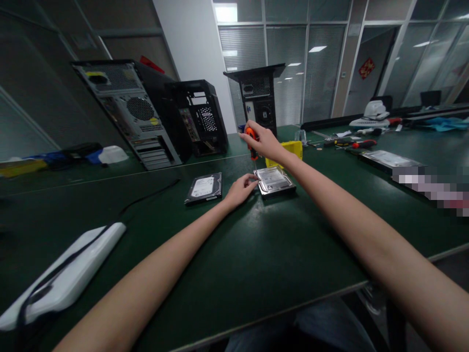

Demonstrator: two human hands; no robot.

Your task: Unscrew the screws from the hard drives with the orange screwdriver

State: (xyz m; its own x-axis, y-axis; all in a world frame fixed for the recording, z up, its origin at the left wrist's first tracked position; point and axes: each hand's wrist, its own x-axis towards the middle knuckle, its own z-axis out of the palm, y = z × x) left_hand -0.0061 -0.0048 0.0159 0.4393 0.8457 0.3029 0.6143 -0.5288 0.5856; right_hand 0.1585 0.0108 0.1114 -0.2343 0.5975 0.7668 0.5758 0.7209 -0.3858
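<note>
Head view, two hands, one held screwdriver, one hard drive beneath

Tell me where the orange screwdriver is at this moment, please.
In the head view, the screwdriver is near the middle, in the right hand, its tip by the left edge of the hard drive, close to the left hand.

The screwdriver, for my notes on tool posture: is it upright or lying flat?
Roughly upright: the screwdriver is in the right hand, its shaft pointing down at the hard drive.
</note>
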